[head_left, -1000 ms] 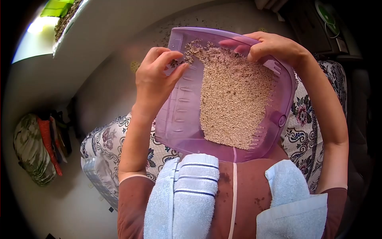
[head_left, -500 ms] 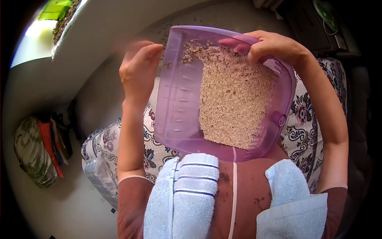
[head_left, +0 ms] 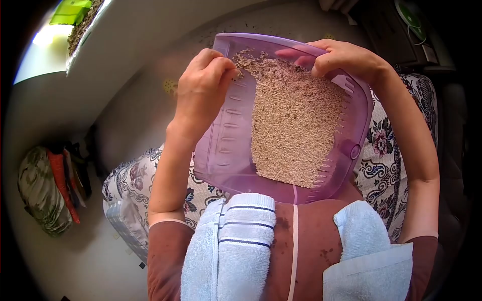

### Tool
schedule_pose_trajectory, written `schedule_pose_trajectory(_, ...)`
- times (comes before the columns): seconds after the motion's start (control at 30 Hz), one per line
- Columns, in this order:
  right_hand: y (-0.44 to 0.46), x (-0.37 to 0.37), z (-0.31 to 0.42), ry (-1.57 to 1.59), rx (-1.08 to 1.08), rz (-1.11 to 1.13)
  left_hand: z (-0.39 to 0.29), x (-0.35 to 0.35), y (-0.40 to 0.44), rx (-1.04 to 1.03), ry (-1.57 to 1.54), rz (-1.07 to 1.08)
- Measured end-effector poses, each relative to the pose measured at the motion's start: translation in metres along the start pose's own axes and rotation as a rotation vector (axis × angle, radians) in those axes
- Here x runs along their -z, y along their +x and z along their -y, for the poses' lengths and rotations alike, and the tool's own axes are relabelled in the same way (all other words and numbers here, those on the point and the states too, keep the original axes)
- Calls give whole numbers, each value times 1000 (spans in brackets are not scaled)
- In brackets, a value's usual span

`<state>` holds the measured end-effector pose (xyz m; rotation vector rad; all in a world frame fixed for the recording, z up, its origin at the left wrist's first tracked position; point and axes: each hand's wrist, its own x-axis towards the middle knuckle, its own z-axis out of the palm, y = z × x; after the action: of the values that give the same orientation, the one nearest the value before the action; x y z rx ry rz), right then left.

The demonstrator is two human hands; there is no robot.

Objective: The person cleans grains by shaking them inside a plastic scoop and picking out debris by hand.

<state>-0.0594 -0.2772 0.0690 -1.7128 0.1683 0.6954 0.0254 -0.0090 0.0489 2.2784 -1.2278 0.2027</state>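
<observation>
A translucent purple plastic scoop-shaped tray (head_left: 228,170) is tilted in front of my chest. Small pale grains (head_left: 296,130) cover its middle and right, with darker bits and chaff (head_left: 261,62) gathered along the upper edge. My right hand (head_left: 344,60) grips the upper right rim, thumb inside and fingers seen through the plastic behind. Over the upper left corner is my left hand (head_left: 208,78), its thumb and fingers pinched together at a small clump of chaff. Part of the tray's left rim is hidden behind that hand.
A light blue towel (head_left: 246,246) hangs over my front. Patterned fabric (head_left: 384,140) lies under the tray. At upper left, a green container (head_left: 70,12) stands beside dark material on a white-edged surface. A camouflage bag (head_left: 42,190) rests on the floor at left.
My left hand has moved right, from outside the tray to over its upper left corner, where the fingers now pinch at the chaff. My right hand and the tray have stayed put.
</observation>
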Motion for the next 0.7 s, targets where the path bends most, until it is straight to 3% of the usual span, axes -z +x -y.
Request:
schedule_pose_trajectory(0.07, 0, 0, -1, 0, 12, -8, 6, 0, 1, -11, -1, -43)
schedule_pose_trajectory(0.17, -4, 1, 2, -17, -9, -21, 26, 8, -4, 160, 19, -103)
schedule_pose_trajectory(0.23, -2, 3, -3, -6, 11, -15, 49, 14, -9, 206, 188, -154)
schedule_pose_trajectory(0.3, -2, 3, 0, 5, 16, -17, 43, 19, -13, 377, -66, -242)
schedule_pose_trajectory(0.4, -2, -3, 8, 12, -6, -13, 22, 13, -18, 375, -291, -171)
schedule_pose_trajectory(0.63, 2, 0, 3, -10, 7, -1, 6, 0, -7, 411, -162, -48)
schedule_pose_trajectory(0.7, 0, 1, 2, -7, -2, 2, 15, 0, -8, 499, -367, -32)
